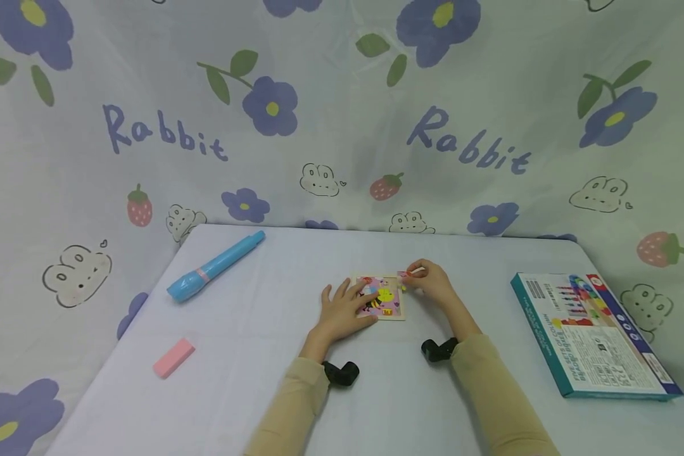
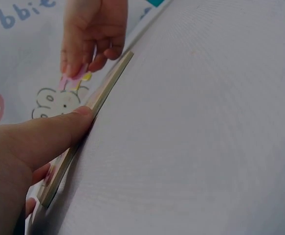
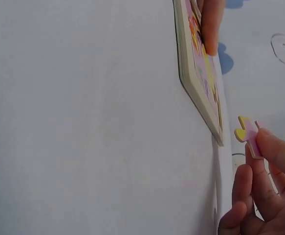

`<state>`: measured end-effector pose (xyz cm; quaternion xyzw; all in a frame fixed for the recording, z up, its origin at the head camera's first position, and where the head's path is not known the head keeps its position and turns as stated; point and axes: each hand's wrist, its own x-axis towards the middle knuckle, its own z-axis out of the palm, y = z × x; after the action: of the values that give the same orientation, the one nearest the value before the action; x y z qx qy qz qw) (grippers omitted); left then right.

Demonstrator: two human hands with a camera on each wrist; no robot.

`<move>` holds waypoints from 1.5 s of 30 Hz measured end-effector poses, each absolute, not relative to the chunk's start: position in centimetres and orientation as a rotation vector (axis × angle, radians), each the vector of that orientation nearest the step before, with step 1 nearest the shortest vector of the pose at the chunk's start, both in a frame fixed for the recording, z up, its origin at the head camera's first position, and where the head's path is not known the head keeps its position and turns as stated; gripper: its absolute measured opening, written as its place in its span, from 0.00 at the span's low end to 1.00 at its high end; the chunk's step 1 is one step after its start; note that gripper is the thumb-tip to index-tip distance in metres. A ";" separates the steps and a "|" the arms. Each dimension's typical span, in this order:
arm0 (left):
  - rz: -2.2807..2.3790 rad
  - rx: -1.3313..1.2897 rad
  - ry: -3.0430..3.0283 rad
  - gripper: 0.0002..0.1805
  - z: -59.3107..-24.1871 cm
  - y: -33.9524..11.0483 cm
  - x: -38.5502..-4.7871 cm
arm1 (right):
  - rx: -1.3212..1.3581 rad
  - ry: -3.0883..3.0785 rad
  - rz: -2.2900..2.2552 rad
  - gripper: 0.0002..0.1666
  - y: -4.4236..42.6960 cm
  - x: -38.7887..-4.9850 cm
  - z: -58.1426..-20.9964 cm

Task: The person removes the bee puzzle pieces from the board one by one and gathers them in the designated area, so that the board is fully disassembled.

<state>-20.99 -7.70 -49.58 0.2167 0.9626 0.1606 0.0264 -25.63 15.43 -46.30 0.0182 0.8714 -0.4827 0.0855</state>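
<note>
Beige sleeves [image 1: 501,405] come nearest the camera, each with a small black device [image 1: 342,375] at the cuff, reaching in over a white-covered table [image 1: 251,380]. Between the two hands lies a small wooden puzzle board [image 1: 392,318] with a pink picture and a yellow bee-like figure [image 1: 385,296]. Left hand [image 1: 342,313] rests over its left side with the fingers straight and spread; in the left wrist view the thumb [image 2: 59,134] lies along the near edge, and this looks like steadying. Right hand [image 1: 431,283] is just beyond the upper right corner, thumb and forefinger pinching a pink and yellow puzzle piece [image 3: 251,137], which the right wrist view shows held clear of the board.

Most of the picture appears to be filled in, so the step in hand seems to be setting this piece into the upper right part, though the gap itself is too small to make out surely. The next move would call for turning the piece to match its tabs, lowering it flat and pressing it home while the left hand keeps the board from sliding; a tab caught on its neighbour could tip the piece up
</note>
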 end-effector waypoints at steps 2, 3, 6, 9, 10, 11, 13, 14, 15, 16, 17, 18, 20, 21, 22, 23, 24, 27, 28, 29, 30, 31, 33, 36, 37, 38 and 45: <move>0.504 0.671 2.978 0.31 -49.6 -7.8 -21.0 | 0.069 2.590 -1.465 0.18 15.8 -25.6 -46.4; 0.505 0.671 2.978 0.31 -49.6 -7.8 -21.0 | 0.075 2.588 -1.472 0.18 16.0 -25.6 -46.5; 0.511 0.670 2.980 0.31 -49.7 -7.9 -20.9 | 0.095 2.568 -1.527 0.18 16.6 -25.5 -46.7; 0.513 0.673 2.979 0.31 -49.6 -7.9 -20.9 | 0.115 2.554 -1.576 0.18 17.3 -25.3 -46.7; 0.512 0.676 2.981 0.31 -49.6 -7.9 -20.9 | 0.117 2.551 -1.590 0.18 17.5 -25.3 -46.7; 0.516 0.679 2.982 0.31 -49.5 -7.9 -20.9 | 0.109 2.556 -1.594 0.19 17.8 -25.2 -46.7; 0.521 0.681 2.984 0.31 -49.5 -7.9 -21.0 | 0.114 2.548 -1.614 0.20 18.4 -25.0 -46.8; 0.521 0.682 2.985 0.31 -49.4 -7.9 -21.0 | 0.113 2.545 -1.623 0.20 18.7 -24.9 -46.8; 0.524 0.683 2.985 0.31 -49.4 -7.9 -21.0 | 0.111 2.542 -1.630 0.21 19.0 -24.9 -46.8; 0.522 0.683 2.987 0.31 -49.4 -7.9 -21.0 | 0.111 2.535 -1.642 0.21 19.3 -24.8 -46.8; 0.523 0.682 2.985 0.31 -49.4 -7.9 -21.0 | 0.119 2.528 -1.654 0.22 19.5 -24.7 -46.8; 0.522 0.680 2.985 0.31 -49.4 -8.0 -21.0 | 0.132 2.523 -1.662 0.22 19.8 -24.6 -46.8; 0.521 0.678 2.980 0.31 -49.4 -8.0 -21.1 | 0.159 2.526 -1.665 0.22 20.4 -24.5 -46.8; 0.523 0.678 2.981 0.31 -49.4 -8.0 -21.1 | 0.175 2.529 -1.664 0.22 20.6 -24.4 -46.8; 0.521 0.678 2.980 0.31 -49.5 -8.0 -21.1 | 0.188 2.535 -1.660 0.23 20.9 -24.3 -46.8; 0.523 0.678 2.981 0.31 -49.5 -8.0 -21.1 | 0.202 2.542 -1.653 0.23 21.2 -24.2 -46.7; 0.524 0.680 2.984 0.31 -49.5 -8.0 -21.1 | 0.218 2.552 -1.642 0.24 21.4 -24.1 -46.7; 0.522 0.686 2.990 0.31 -49.5 -8.0 -21.1 | 0.276 2.587 -1.599 0.24 22.3 -24.0 -46.6; 0.521 0.689 2.991 0.31 -49.5 -8.0 -21.1 | 0.297 2.599 -1.584 0.24 22.6 -23.9 -46.5; 0.522 0.690 2.991 0.31 -49.5 -8.0 -21.1 | 0.325 2.613 -1.565 0.24 22.9 -23.8 -46.5; 0.521 0.692 2.990 0.31 -49.5 -8.0 -21.1 | 0.352 2.625 -1.551 0.24 23.2 -23.8 -46.4; 0.520 0.692 2.989 0.31 -49.5 -8.0 -21.1 | 0.377 2.635 -1.538 0.24 23.5 -23.7 -46.4; 0.520 0.694 2.988 0.31 -49.5 -8.0 -21.1 | 0.417 2.650 -1.523 0.24 24.1 -23.5 -46.3; 0.517 0.698 2.991 0.31 -49.5 -8.0 -21.1 | 0.464 2.655 -1.532 0.24 24.8 -23.3 -46.3; 0.516 0.697 2.989 0.31 -49.5 -7.9 -21.1 | 0.478 2.655 -1.531 0.25 25.0 -23.3 -46.3; 0.512 0.696 2.988 0.31 -49.5 -7.9 -21.0 | 0.490 2.652 -1.538 0.25 25.2 -23.2 -46.3; 0.492 0.698 2.976 0.31 -49.4 -7.8 -20.9 | 0.559 2.645 -1.605 0.25 26.4 -23.0 -46.9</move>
<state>-20.90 -7.81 -49.38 0.2254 0.9609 0.1589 0.0230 -22.96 26.36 -46.87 0.1779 0.8412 -0.5106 -0.0012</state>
